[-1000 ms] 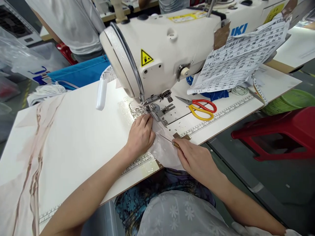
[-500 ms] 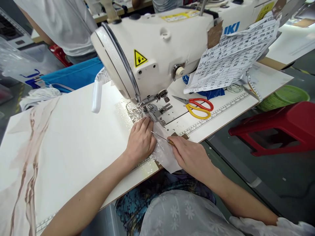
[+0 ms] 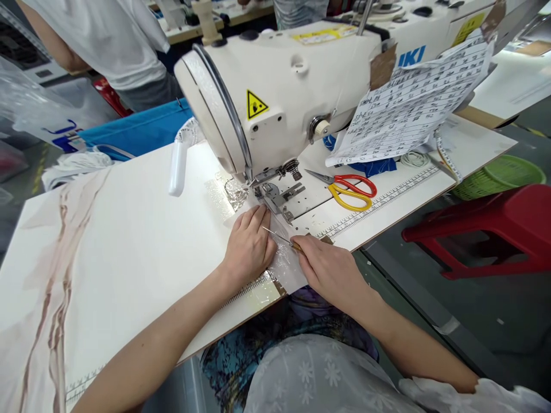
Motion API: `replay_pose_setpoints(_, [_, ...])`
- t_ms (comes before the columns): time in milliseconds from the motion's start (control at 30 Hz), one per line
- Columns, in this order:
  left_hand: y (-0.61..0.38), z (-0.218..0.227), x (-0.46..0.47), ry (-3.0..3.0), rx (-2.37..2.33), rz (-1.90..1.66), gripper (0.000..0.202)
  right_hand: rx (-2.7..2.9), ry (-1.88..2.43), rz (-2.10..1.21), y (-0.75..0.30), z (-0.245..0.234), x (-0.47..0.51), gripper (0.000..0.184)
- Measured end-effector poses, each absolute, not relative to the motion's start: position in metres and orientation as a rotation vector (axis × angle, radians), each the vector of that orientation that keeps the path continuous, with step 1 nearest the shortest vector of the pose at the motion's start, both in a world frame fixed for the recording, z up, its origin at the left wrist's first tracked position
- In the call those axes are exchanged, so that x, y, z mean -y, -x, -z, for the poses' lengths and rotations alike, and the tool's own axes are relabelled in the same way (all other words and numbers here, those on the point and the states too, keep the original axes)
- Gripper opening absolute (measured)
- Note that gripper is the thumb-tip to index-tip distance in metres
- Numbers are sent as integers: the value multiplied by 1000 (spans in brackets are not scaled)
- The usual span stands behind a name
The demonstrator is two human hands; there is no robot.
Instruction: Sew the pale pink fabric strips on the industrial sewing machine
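Two-handed work at the needle end of the sewing machine [image 3: 275, 103]: by the look of it, guiding sheer white cloth [image 3: 290, 269] toward the presser foot [image 3: 271, 205], perhaps mid-seam. Pressing down on that cloth close in front of the foot with the left hand [image 3: 249, 241], fingers together and tips bunched near the metal; impossible to tell whether pinching a fold or merely bearing down. Gripping a slim awl [image 3: 278, 236] by its wooden handle in the right hand [image 3: 327, 261], fingers curled tight round it, point aimed at the left forefinger and thumb; too fine to tell touching from hovering. Cloth in view mainly between both hands, reaching to the front edge of the white tabletop [image 3: 150, 223]. Probably calls next for steadying the fabric with the awl point while easing it forward, keeping fingertips clear of the needle. Compared with a second ago: right hand and awl closer to the left hand, less cloth showing between them, a sliver more beyond the left fingers. No obvious change in the red-and-yellow scissors [image 3: 337, 182], right of the foot.
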State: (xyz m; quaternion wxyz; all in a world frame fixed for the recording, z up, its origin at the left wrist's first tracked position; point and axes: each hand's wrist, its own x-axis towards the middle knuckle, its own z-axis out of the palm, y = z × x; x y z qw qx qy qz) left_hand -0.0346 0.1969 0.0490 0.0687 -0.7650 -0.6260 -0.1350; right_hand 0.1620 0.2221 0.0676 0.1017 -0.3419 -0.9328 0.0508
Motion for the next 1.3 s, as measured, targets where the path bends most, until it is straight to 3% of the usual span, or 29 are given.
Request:
replay_pose_setpoints(733, [43,-59,-202,2264,1901,374,41,2752,1163,-388,-149,-73,-218,23])
replay_pose_setpoints(1300, [30,-58,-196,2259,1932,313,43,2499,1025,-321,-175,-64,-220,25])
